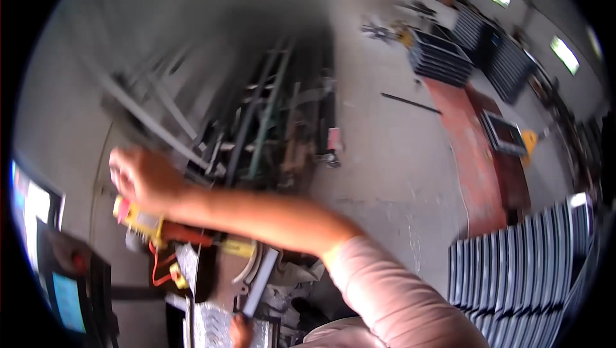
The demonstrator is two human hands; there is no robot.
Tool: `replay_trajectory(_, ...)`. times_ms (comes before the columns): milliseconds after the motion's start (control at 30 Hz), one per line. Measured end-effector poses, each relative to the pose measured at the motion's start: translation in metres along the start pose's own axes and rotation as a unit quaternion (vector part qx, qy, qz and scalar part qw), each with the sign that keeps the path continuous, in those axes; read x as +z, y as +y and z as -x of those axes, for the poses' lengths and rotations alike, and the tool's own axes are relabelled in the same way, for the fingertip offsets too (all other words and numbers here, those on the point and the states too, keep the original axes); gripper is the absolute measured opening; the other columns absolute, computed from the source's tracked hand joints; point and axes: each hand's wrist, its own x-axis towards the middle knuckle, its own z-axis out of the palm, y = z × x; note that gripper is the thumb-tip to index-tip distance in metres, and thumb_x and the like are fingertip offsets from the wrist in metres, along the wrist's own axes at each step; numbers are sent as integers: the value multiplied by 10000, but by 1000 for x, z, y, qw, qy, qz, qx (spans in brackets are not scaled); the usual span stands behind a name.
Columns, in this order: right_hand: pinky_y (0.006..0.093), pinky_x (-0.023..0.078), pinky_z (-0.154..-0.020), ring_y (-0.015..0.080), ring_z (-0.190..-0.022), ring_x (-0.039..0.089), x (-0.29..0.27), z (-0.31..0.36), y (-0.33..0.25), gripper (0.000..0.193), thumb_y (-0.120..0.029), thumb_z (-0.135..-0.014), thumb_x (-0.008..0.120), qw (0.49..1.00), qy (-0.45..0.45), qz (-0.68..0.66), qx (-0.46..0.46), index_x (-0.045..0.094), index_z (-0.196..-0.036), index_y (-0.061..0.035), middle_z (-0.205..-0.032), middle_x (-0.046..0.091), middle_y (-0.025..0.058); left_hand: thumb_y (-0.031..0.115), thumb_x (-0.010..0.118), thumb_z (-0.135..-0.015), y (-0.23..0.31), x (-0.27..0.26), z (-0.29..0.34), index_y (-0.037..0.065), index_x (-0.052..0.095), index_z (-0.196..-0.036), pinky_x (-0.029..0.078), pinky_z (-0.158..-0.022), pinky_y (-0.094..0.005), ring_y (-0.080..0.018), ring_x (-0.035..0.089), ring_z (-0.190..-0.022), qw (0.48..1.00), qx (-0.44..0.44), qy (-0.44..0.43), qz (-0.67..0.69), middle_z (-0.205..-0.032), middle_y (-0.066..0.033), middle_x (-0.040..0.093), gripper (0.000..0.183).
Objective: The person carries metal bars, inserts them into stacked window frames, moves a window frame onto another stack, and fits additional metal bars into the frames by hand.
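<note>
Workshop interior, grey floor (378, 187), long metal lengths (264, 123) laid out across the upper centre, partly blurred; red-brown strip (471, 149) at right, stack of ribbed grey-blue panels (513, 271) at lower right. Right grip (146, 180): one bare hand, left of centre, forearm crossing the frame from a pale pink sleeve (391, 284); fingers curled inward, motion-blurred; whether anything is held cannot be told. Yellow box (144, 221) with red button (124, 209): directly below the right grip in the frame, near it, contact uncertain; orange cable (154, 275) looping beneath. Left grip (241, 331): one bare hand, bottom edge, left of centre, mostly hidden; at the lower end of a flat grey bar (262, 282), finger closure cannot be told. Bar: slanting up and right from the left grip, above a shiny patterned metal surface (215, 325). Cyan-lit screen (68, 301): lower left.
</note>
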Motion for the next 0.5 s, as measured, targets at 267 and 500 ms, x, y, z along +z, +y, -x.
replay_trajectory(267, 324, 527, -658, 233, -786, 643, -268, 320, -4, 319, -39, -830, 674, 958, 197, 142, 152, 593, -1138, -59, -1007, 631, 132, 276, 741, -743, 279, -26, -66, -76, 529, -1104, 478, -814, -456, -436, 572, -918, 973, 216, -5, 80, -1026, -256, 583, 546)
replay_trajectory(500, 361, 504, -606, 277, -673, 633, -502, 484, -44, 175, -113, -861, 627, 865, 200, 331, 318, 624, -1030, -67, -843, 656, 123, 249, 672, -844, 600, -44, -165, -48, 505, -1240, 458, -833, -457, -425, 571, -922, 888, 414, 145, 138, -1015, -272, 580, 523)
